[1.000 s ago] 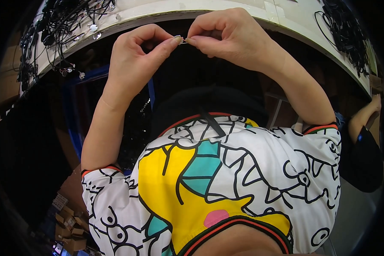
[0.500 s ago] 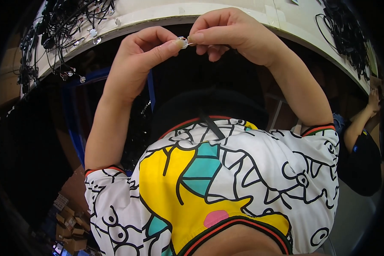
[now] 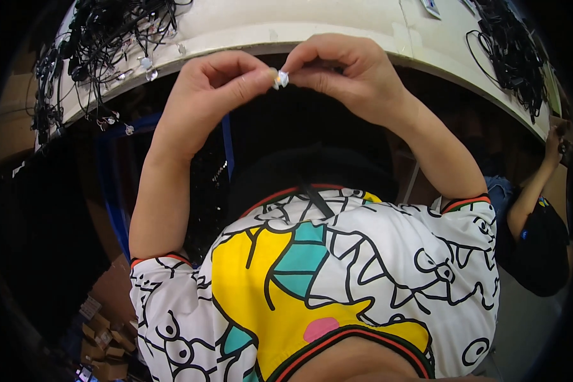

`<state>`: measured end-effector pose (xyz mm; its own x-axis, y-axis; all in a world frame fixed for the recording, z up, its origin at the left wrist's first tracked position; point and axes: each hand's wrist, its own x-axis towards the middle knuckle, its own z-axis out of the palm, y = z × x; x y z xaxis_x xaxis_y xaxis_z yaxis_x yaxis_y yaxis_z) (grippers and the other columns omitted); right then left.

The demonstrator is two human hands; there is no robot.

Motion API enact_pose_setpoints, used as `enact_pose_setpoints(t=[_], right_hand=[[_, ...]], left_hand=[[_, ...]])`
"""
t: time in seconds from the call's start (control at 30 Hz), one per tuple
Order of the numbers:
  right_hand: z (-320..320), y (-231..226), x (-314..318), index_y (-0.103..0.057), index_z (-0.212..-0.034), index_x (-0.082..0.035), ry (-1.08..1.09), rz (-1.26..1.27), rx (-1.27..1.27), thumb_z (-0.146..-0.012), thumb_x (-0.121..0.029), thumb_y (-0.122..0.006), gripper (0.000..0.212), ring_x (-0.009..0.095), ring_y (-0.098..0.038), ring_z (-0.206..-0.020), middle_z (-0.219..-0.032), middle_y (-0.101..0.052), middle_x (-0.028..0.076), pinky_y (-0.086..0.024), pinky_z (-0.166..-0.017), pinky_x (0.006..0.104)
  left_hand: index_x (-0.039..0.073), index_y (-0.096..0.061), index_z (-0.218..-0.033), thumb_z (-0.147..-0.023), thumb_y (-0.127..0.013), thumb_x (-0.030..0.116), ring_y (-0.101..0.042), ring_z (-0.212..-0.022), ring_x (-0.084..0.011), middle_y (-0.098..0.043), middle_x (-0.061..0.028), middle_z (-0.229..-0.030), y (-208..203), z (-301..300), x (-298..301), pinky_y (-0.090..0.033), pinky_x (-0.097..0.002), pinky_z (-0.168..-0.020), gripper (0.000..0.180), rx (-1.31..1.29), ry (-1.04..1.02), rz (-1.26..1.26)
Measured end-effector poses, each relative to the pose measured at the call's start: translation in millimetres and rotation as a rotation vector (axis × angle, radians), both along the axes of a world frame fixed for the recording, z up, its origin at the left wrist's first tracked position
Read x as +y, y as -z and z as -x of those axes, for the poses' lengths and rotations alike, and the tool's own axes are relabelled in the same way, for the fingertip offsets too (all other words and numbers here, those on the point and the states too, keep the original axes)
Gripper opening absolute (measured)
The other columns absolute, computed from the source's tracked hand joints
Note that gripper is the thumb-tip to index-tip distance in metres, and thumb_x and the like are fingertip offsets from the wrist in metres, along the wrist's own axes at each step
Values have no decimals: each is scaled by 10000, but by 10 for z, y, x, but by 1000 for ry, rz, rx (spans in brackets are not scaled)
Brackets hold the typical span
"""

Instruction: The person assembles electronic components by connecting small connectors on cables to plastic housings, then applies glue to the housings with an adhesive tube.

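In front of my chest, near the table's front edge, my left hand (image 3: 226, 83) is closed in a pinch. Between its thumb and forefinger sits a small white, partly clear piece (image 3: 281, 79) with a bit of yellow showing. It is too small and blurred to name its kind. My right hand (image 3: 356, 73) is pinched at the piece's right side, its fingertips touching or almost touching it. Whatever lies between those fingertips is hidden.
The white table (image 3: 337, 24) curves across the top. Tangled black cables with small clear ends (image 3: 118, 38) hang over its left edge; more black cables (image 3: 512, 60) lie right. Below left is a blue-rimmed bin (image 3: 228, 143). Another person's arm (image 3: 533, 184) is far right.
Both hands sit slightly lower in the picture. The piece has turned and shows more white. A thin strand seen earlier between it and my right fingertips no longer shows.
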<state>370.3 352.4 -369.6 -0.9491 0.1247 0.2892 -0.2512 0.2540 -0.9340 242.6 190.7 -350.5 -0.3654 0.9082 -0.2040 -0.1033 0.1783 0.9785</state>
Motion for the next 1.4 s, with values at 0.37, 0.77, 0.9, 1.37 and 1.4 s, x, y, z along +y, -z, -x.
enact_pose_setpoints(t=[0.37, 0.77, 0.9, 1.37, 1.4], right_hand=[[-16, -34, -66, -607, -850, -5, 74, -104, 101, -735, 31, -604, 121, 165, -582, -712, -784, -604, 78, -455, -634, 240], [-39, 118, -131, -627, -886, -11, 337, -326, 266, -720, 60, -605, 182, 163, -606, -732, -811, -626, 90, -479, -652, 234], [-42, 160, -185, -632, -880, -17, 354, -356, 301, -710, 58, -617, 186, 171, -612, -725, -807, -628, 94, -488, -647, 238], [-8, 178, -227, -609, -865, 5, 261, 176, 57, -748, -19, -619, 119, 110, -608, -732, -776, -630, 67, -490, -673, 214], [-7, 163, -207, -609, -865, 5, 263, 172, 61, -748, -19, -619, 119, 110, -608, -732, -776, -630, 67, -490, -673, 214]], left_hand=[[49, -580, -758, -756, -633, 139, -477, -679, -57, -551, 10, -713, 124, -101, -4, -349, -185, -629, 104, -211, -127, -71], [73, -543, -721, -791, -597, 164, -388, -588, -51, -477, 37, -638, 274, -214, 155, -300, -188, -554, 127, -204, -319, -150], [84, -541, -714, -800, -594, 176, -381, -585, -50, -472, 38, -645, 304, -265, 118, -308, -193, -553, 137, -307, -346, -131], [53, -601, -792, -784, -626, 180, -440, -629, -31, -547, 24, -705, 248, -179, 74, -332, -158, -573, 130, -430, -247, -168], [43, -602, -814, -790, -621, 183, -447, -638, -33, -554, 21, -723, 217, -172, 69, -336, -157, -581, 143, -365, -217, -194]])
